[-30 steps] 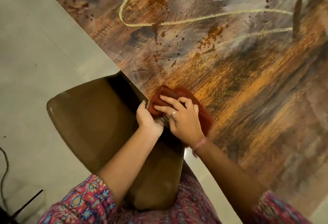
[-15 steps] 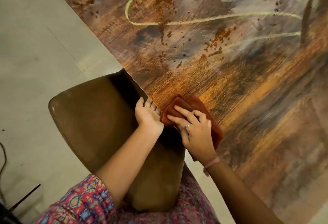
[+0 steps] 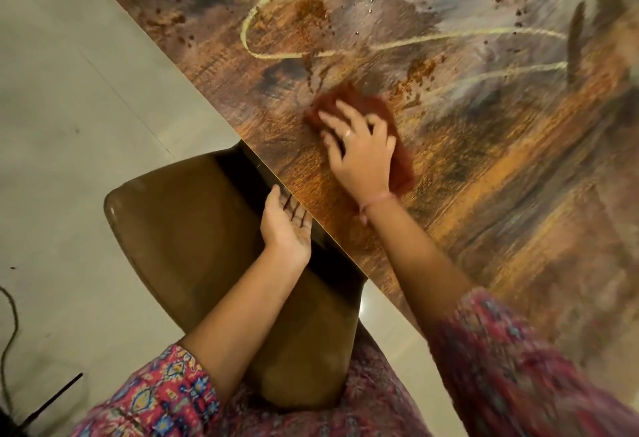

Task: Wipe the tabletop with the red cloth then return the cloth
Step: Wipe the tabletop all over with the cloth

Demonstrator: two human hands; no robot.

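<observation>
Head view: my right hand (image 3: 359, 151) presses the red cloth (image 3: 403, 163) flat on the counter (image 3: 501, 167), fingers spread, near scattered brown crumbs (image 3: 416, 73). My left hand (image 3: 287, 225) waits palm up, fingers relaxed, holding nothing, at the counter's edge above a brown chair (image 3: 179, 236).

Looks like somebody's home, probably the dining corner. There's a big bench (image 3: 484, 167) with an arty brown-and-grey painted-look top, a plain brown moulded chair (image 3: 179, 246) tucked partly under its edge, and a pale tiled floor (image 3: 86, 108) with a loose cord (image 3: 7, 333) trailing at the left.
</observation>
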